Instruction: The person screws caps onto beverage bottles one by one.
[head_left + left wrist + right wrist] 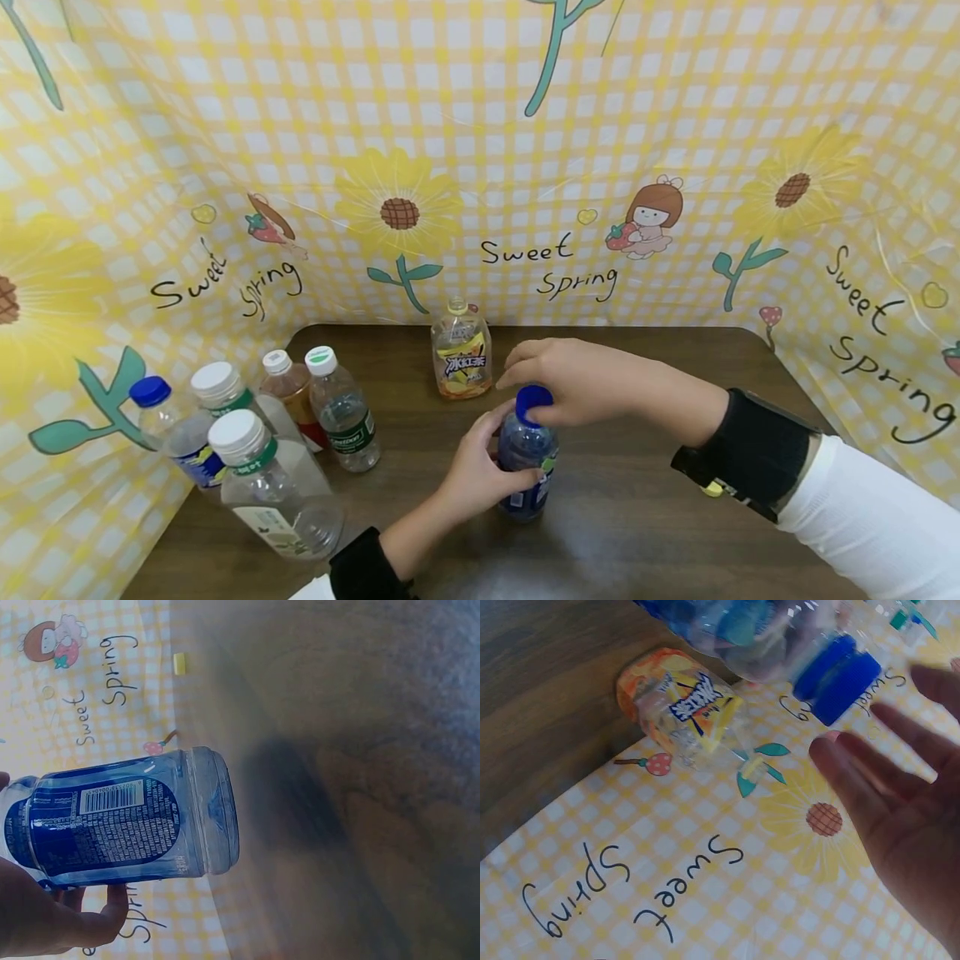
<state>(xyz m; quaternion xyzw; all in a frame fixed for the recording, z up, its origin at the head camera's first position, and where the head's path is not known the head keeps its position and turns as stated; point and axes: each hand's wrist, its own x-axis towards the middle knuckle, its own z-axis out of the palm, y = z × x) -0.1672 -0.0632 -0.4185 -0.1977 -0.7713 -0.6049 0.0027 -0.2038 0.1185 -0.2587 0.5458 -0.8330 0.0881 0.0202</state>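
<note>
My left hand (483, 467) grips a clear bottle with a blue label (529, 467) round its body, and the bottle stands nearly upright in the head view. A blue cap (837, 679) sits on its neck. In the left wrist view the bottle's base shows beside a dark shadow on the table, with a barcode on the label. Around the cap, my right hand (566, 379) is held with spread, relaxed fingers; its fingertips are right by the cap in the right wrist view. Behind them is an iced-tea bottle (462, 358) with a yellow label and no cap.
On the left of the dark wooden table (645, 533) several capped bottles stand in a group, among them a green-labelled bottle (345, 417), a white-capped bottle (273, 492) and a blue-capped bottle (176, 425). A yellow checked cloth (675, 108) hangs round the back and sides.
</note>
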